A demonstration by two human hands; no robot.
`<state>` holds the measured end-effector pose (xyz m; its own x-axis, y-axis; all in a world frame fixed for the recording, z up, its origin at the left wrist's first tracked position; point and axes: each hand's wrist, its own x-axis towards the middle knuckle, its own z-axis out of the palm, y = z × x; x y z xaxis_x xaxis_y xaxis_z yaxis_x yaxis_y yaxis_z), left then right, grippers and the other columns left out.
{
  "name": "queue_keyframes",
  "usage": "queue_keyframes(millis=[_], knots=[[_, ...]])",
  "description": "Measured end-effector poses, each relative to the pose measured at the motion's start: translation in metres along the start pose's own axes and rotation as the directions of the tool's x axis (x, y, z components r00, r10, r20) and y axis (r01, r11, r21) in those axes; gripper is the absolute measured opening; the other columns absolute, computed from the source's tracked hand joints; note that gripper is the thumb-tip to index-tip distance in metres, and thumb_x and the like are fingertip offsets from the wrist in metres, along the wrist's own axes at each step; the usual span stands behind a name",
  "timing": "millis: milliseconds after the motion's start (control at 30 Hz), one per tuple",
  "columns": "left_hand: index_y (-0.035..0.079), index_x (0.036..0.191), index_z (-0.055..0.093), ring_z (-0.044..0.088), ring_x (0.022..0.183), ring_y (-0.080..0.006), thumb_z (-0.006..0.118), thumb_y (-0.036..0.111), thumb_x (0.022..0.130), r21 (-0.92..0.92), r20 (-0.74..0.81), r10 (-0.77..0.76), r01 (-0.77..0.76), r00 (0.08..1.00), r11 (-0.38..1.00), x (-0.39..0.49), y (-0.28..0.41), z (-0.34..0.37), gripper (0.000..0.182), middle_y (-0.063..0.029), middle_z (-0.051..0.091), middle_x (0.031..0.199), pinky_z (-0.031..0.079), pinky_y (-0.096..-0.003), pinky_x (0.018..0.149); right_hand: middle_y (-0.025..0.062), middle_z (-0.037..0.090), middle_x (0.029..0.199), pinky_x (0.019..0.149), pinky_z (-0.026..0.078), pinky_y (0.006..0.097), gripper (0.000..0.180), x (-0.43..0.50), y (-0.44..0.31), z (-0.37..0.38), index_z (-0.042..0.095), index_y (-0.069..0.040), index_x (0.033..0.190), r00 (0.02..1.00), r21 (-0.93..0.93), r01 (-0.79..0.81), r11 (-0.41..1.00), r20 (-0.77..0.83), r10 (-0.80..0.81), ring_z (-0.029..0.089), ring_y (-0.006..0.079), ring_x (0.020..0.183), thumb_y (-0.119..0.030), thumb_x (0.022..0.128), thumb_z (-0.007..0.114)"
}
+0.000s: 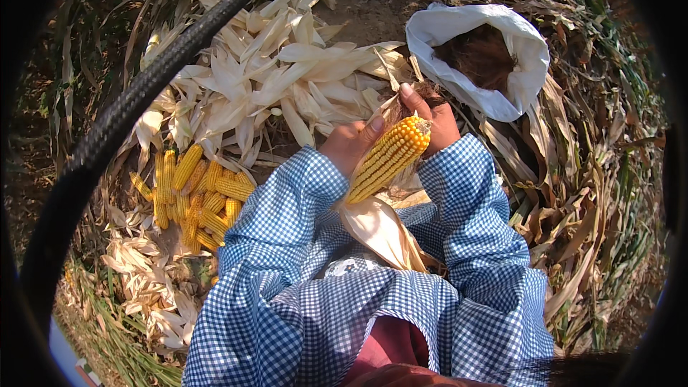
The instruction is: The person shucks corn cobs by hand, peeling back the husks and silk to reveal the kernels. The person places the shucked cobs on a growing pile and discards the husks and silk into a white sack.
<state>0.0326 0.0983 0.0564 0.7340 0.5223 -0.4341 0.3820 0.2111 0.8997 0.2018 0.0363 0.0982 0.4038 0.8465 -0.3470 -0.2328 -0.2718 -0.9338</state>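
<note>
A yellow ear of corn [391, 157] lies tilted between my hands, its kernels bare on the side facing me. Pale husk [384, 228] hangs from its lower end towards my lap. My left hand [352, 142] grips the ear and husk from the left, thumb up. With thumb and fingers, my right hand [432, 115] pinches brown corn silk [427, 91] and strips of husk behind the ear's tip. Just beyond that hand stands a white woven sack [518, 99] with its mouth rolled back and brown silk inside.
Husked corn ears [199, 199] are heaped at left. Beyond them spreads a pile of pale husks [252, 80], with more loose husks [153, 285] nearer at lower left. Dry corn stalks and leaves [570, 209] cover the right side. A black braided cable [161, 72] crosses the upper left view.
</note>
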Motion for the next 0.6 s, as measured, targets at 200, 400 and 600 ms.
queue_keyframes(millis=[200, 400, 600], knots=[[0.001, 0.135, 0.038, 0.049, 0.119, -0.0271, 0.062, 0.05, 0.087, 0.324, -0.341, 0.621, -0.532, 0.705, 0.782, -0.004, 0.003, 0.024, 0.072, -0.0187, 0.047, 0.128, 0.046, -0.0383, 0.095, 0.0183, 0.063, 0.099, 0.073, 0.056, 0.04, 0.039, 0.02, 0.014, -0.004, 0.052, 0.007, 0.112, 0.96, 0.605, -0.065, 0.794, -0.18, 0.216, 0.065, 0.0287, 0.084, -0.028, 0.095, 0.056], [0.002, 0.12, 0.041, 0.057, 0.103, -0.0215, 0.076, 0.031, 0.08, -0.464, -0.529, 0.313, -0.578, 0.789, 0.672, 0.008, 0.005, 0.031, 0.06, -0.0108, 0.055, 0.116, 0.049, -0.0387, 0.091, 0.02, 0.062, 0.109, 0.084, 0.05, 0.0365, 0.052, 0.007, 0.027, 0.014, 0.046, 0.012, 0.116, 0.961, 0.504, -0.152, 0.85, -0.126, 0.247, 0.062, 0.026, 0.096, -0.033, 0.092, 0.061], [0.004, 0.104, 0.053, 0.063, 0.09, -0.0248, 0.073, 0.026, 0.082, -0.641, -0.657, 0.023, -0.574, 0.754, 0.51, 0.009, -0.003, -0.041, 0.037, -0.0111, 0.065, 0.092, 0.053, -0.0408, 0.084, 0.0176, 0.064, 0.104, 0.077, 0.056, 0.0425, 0.039, 0.016, 0.003, -0.031, 0.053, 0.006, 0.114, 0.963, 0.615, 0.027, 0.788, -0.229, 0.146, 0.066, 0.0293, 0.087, -0.029, 0.097, 0.054]])
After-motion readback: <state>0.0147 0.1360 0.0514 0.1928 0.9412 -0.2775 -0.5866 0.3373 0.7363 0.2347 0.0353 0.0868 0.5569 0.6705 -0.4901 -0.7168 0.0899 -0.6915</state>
